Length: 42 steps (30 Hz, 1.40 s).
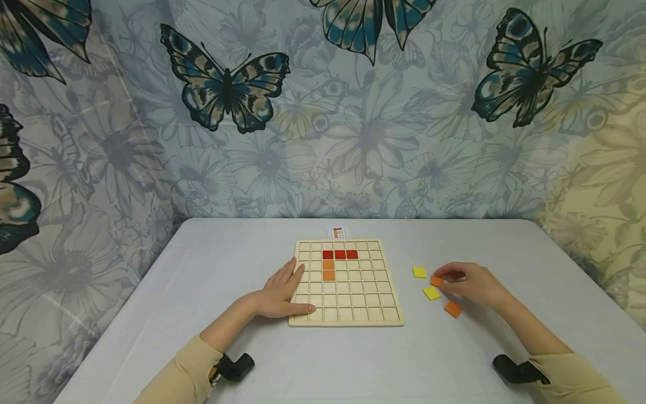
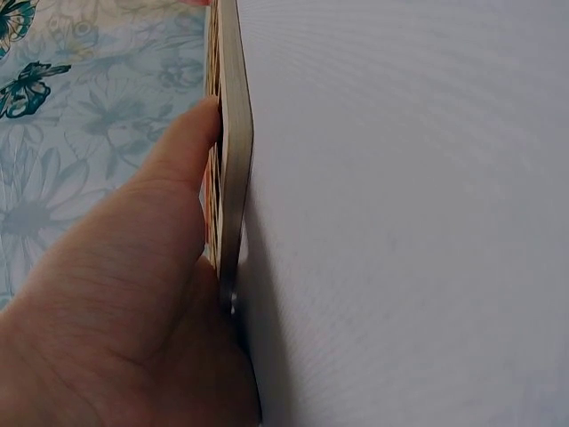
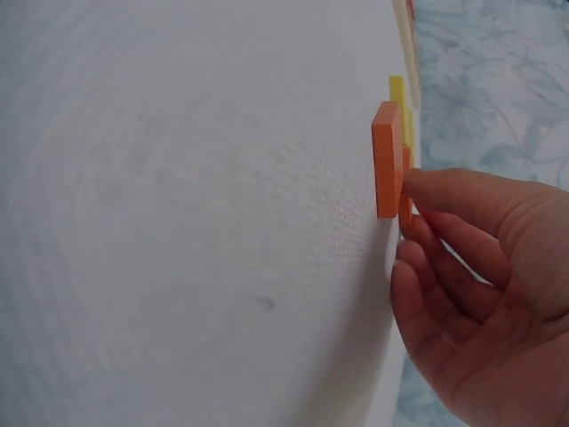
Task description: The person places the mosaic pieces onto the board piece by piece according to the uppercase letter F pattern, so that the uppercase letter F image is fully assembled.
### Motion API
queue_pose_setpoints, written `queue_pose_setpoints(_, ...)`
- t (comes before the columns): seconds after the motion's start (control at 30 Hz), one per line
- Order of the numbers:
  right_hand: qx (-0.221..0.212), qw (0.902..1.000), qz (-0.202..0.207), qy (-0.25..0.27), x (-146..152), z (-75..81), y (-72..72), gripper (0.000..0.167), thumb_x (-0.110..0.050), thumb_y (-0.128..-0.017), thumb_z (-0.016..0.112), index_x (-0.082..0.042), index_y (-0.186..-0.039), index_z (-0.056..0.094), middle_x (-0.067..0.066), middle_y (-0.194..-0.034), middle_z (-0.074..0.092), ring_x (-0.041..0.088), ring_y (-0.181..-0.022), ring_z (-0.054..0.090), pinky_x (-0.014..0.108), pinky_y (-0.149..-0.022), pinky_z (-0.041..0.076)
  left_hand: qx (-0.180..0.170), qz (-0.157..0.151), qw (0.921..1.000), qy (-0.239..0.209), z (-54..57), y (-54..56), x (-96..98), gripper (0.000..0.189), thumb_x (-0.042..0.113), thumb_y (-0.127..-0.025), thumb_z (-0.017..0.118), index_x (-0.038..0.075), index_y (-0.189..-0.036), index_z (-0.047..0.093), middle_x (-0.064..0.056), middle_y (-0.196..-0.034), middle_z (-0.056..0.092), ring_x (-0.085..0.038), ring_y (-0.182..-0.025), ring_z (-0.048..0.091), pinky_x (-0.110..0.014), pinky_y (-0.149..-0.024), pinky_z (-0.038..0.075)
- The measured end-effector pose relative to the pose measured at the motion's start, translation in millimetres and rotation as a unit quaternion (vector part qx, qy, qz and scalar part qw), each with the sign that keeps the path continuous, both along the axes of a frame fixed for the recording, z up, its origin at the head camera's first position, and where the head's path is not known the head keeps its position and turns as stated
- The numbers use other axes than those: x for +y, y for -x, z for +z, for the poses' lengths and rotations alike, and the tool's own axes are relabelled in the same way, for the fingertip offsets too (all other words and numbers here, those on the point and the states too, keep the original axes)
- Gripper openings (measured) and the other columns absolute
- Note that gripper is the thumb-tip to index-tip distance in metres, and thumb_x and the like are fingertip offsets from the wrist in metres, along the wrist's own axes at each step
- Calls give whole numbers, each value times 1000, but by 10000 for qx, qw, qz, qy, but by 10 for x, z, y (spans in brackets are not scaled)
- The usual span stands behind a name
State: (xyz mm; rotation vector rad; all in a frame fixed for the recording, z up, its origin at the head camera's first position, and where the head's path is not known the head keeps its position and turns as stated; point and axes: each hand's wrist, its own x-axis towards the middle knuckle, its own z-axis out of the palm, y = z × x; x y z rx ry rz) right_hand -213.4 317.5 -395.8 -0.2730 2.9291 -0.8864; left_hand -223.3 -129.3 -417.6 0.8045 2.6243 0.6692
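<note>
The left hand (image 1: 282, 292) is laid flat on the left edge of the wooden grid board (image 1: 348, 314), fingers straight and thumb along its lower edge. An orange tile (image 1: 437, 281) is pinched by the fingertips of the right hand (image 1: 471, 283) on the table (image 1: 353, 365), right of the board. Two yellow tiles (image 1: 420, 272) and another orange tile (image 1: 452, 308) are scattered just beside it. Three red tiles (image 1: 340, 254) and two orange squares (image 1: 328, 270) are seated in the board.

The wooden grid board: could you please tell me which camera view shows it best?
The head view: the wooden grid board lies whole, its cells and red and orange tiles visible. The left wrist view shows only its edge; the right wrist view barely a far sliver.
</note>
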Motion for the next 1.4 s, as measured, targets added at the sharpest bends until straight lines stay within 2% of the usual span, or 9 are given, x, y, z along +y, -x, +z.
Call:
queue_pose_setpoints(0.27, 192, 9997, -96, -141, -15, -12, 15, 31, -18, -82, 77, -4, -108, 71, 2, -91, 65, 21, -84, 56, 32, -67, 46, 5, 16, 10000, 94, 16, -5, 9, 102, 59, -91, 57, -1, -155, 5, -23, -160, -10, -37, -147, -6, -56, -114, 6)
queue_pose_setpoints(0.57, 154, 9995, -261, 78, -59, -6, 6, 42, -35, -83, 78, -4, -111, 70, 2, -94, 67, 20, -87, 57, 31, -68, 47, 9, 33, 10000, 82, 12, -9, 16, 101, 58, -91, 57, -2, -155, 6, -24, -160, -9, -37, -147, -5, -56, -114, 7)
queue_pose_setpoints(0.8, 87, 9989, -322, 325, -189, 23, 6, 46, -42, -83, 77, -7, -112, 70, 2, -98, 67, 21, -91, 58, 33, -71, 46, -15, 92, 9999, 82, 20, -11, 22, 101, 58, -91, 57, -2, -155, 5, -23, -160, -9, -37, -147, -5, -56, -115, 7)
queue_pose_setpoints(1.1, -54, 9978, -196, 626, -358, 15, 22, 46, -44, -82, 78, -11, -112, 71, 0, -98, 67, 20, -92, 58, 33, -71, 47, 9, 73, 9999, 124, 14, -8, 28, 100, 57, -92, 57, -1, -155, 6, -22, -160, -9, -36, -147, -5, -55, -115, 7)
queue_pose_setpoints(1.27, -69, 9969, 31, 777, -476, 19, 37, 41, -39, -83, 78, -11, -112, 71, -1, -97, 68, 19, -93, 59, 33, -75, 47, -24, 80, 9999, 116, 13, -7, 26, 101, 58, -92, 57, -1, -155, 6, -22, -160, -10, -36, -147, -6, -56, -115, 7)
queue_pose_setpoints(1.4, -133, 9955, 180, 922, -570, 26, 43, 38, -35, -84, 77, -11, -113, 71, 0, -98, 67, 19, -93, 59, 32, -71, 48, -9, 48, 9999, 93, 8, -2, 20, 101, 59, -91, 57, -1, -155, 6, -23, -160, -9, -36, -147, -5, -56, -115, 7)
